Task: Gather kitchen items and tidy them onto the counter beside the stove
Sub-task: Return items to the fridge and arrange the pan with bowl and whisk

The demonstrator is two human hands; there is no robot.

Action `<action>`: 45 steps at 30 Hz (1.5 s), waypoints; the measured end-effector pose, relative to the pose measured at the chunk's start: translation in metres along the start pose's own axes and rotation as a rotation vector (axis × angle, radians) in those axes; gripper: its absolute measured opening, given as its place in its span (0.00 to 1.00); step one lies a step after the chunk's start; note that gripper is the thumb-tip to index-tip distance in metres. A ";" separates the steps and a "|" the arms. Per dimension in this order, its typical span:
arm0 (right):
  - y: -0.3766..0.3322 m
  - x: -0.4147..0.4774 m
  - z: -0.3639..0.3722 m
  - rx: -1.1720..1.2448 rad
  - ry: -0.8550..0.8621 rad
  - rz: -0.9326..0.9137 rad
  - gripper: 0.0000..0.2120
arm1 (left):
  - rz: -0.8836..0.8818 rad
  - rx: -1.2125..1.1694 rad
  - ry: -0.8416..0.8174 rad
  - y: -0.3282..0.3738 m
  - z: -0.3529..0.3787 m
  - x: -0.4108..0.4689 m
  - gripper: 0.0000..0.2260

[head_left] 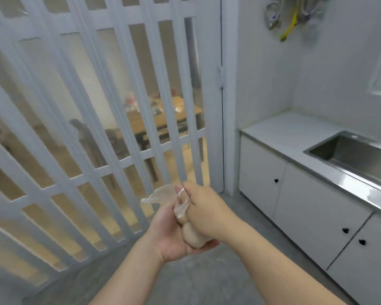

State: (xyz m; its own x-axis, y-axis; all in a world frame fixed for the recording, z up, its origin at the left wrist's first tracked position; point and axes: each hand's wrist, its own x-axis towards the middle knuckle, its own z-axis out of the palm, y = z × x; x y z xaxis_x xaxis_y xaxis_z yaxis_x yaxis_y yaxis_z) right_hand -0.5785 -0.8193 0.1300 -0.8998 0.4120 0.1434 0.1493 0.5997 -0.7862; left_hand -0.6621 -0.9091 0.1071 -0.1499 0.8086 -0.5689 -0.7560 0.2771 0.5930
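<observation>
While left hand (171, 235) cups the bag (191, 236) below — right hand (207, 209) grips above.

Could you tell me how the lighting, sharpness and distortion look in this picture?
Head view: soft, even light, no hard shadows; the white slatted folding door bows from wide-angle distortion; the room behind its panels is hazy; glare streaks the rim of the stainless steel sink; the left hand, right hand and clear plastic bag look fairly sharp.

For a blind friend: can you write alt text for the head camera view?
Two hands hold a clear plastic bag of what look like eggs: the left hand cups it from below, the right hand grips its top. Behind is a white lattice door; a steel sink is at right.
</observation>
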 end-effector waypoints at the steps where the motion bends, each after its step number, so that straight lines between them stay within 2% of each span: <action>1: 0.009 0.003 -0.010 0.009 0.037 0.029 0.12 | -0.015 0.020 -0.005 0.005 0.009 0.012 0.27; 6: 0.061 0.016 -0.059 0.026 0.185 0.174 0.14 | -0.105 0.077 -0.032 0.023 0.050 0.085 0.23; 12: 0.124 0.032 -0.115 0.027 0.323 0.353 0.08 | -0.148 0.087 -0.110 0.032 0.099 0.178 0.15; 15: 0.148 0.034 -0.142 0.041 0.411 0.464 0.13 | -0.181 0.062 -0.172 0.031 0.120 0.218 0.13; 18: 0.172 0.036 -0.163 0.006 0.499 0.577 0.12 | -0.234 0.022 -0.220 0.033 0.139 0.256 0.18; 22: 0.202 0.038 -0.188 -0.074 0.620 0.720 0.06 | -0.382 0.104 -0.262 0.037 0.170 0.313 0.22; 25: 0.219 0.036 -0.203 -0.121 0.695 0.835 0.09 | -0.483 0.159 -0.314 0.033 0.187 0.350 0.22; 28: 0.234 0.038 -0.217 -0.163 0.824 0.972 0.14 | -0.622 0.278 -0.370 0.032 0.206 0.385 0.21; 31: 0.242 0.028 -0.228 -0.181 0.931 1.082 0.18 | -0.670 0.421 -0.416 0.025 0.233 0.404 0.18; 35: 0.241 0.000 -0.234 -0.200 1.041 1.205 0.18 | -0.792 0.547 -0.457 -0.004 0.262 0.420 0.17; 38: 0.240 -0.029 -0.240 -0.174 1.099 1.284 0.16 | -0.877 0.734 -0.552 -0.039 0.286 0.424 0.16; 40: 0.241 -0.051 -0.243 -0.161 1.136 1.324 0.16 | -0.954 0.837 -0.652 -0.061 0.306 0.416 0.10; 43: 0.245 -0.085 -0.248 -0.129 1.209 1.391 0.16 | -1.045 0.946 -0.699 -0.095 0.338 0.403 0.17; 45: 0.252 -0.114 -0.253 -0.111 1.288 1.421 0.18 | -1.040 0.997 -0.726 -0.125 0.360 0.400 0.16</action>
State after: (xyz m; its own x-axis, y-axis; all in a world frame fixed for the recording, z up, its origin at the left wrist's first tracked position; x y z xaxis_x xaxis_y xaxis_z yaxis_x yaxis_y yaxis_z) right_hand -0.3342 -0.5413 0.0678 0.6824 0.7173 -0.1410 0.4600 -0.5713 -0.6797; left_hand -0.3983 -0.4331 0.0106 0.6747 0.0468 -0.7366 0.4052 0.8107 0.4226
